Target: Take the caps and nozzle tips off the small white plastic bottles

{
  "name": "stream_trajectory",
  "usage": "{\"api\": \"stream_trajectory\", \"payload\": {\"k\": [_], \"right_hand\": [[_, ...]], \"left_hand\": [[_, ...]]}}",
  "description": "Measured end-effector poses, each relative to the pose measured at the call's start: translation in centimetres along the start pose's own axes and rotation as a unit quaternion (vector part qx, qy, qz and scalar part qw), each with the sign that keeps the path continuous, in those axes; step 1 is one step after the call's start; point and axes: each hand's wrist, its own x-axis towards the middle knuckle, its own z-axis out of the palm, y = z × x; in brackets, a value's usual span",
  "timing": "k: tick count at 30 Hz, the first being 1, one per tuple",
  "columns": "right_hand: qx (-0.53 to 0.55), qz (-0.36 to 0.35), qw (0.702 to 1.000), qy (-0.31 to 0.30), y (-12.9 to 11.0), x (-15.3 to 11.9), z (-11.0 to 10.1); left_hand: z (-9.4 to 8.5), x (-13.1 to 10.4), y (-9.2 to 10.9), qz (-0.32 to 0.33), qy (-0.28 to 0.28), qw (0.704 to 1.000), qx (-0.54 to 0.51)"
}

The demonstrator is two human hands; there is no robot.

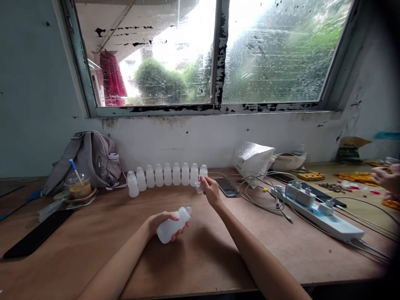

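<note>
My left hand [164, 221] is wrapped round a frosted white baby bottle [172, 228], tilted with its top towards the upper right. A clear teat [188, 210] sticks out of the bottle's collar. Farther forward, my right hand [211, 189] pinches a small clear plastic cap [199, 187] by its side, apart from the held bottle. Just behind the right hand stands the end of a row of several similar bottles [168, 175], upright along the wall. The last bottle [203, 170] of that row is partly hidden by my right hand.
On the left are a grey backpack [93, 158], an iced drink cup [78, 187] and a black flat slab [37, 235]. To the right lie a phone [228, 187], loose cables [262, 200], a white power strip [321, 216] and a white bag [254, 160]. Another person's hand [387, 179] shows at the right edge.
</note>
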Motion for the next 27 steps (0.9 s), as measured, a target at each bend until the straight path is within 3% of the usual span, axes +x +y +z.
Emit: {"api": "stream_trajectory", "payload": {"k": [4,8,11,15,18,22,24,27], "right_hand": [[-0.18,0.014,0.983,0.018,3.5,1.1,-0.8],[-0.314,0.025,0.948,-0.045,6.1,0.6,-0.4],[-0.343,0.023,0.936,-0.072,6.7,0.3,-0.2],[-0.283,-0.032,0.958,-0.019,5.1,0.4,0.2],[-0.142,-0.036,0.988,-0.044,2.5,0.4,0.5],[0.004,0.093,0.975,-0.201,-0.7,-0.4,1.0],[0.022,0.131,0.961,-0.241,-1.5,-1.0,1.3],[0.0,0.143,0.961,-0.236,-1.8,-1.7,2.1]], "left_hand": [[-0.2,0.0,0.0,0.066,0.05,0.996,-0.046],[0.4,0.3,0.7,0.138,0.152,0.975,-0.081],[0.6,0.5,1.0,0.153,0.199,0.967,-0.05],[0.6,1.0,0.8,0.186,0.274,0.943,0.009],[0.6,1.6,0.7,0.259,0.343,0.901,0.062],[0.6,2.0,0.7,0.31,0.454,0.809,0.207],[0.7,2.0,0.6,0.303,0.499,0.761,0.282],[1.0,2.0,0.3,0.261,0.532,0.706,0.387]]}}
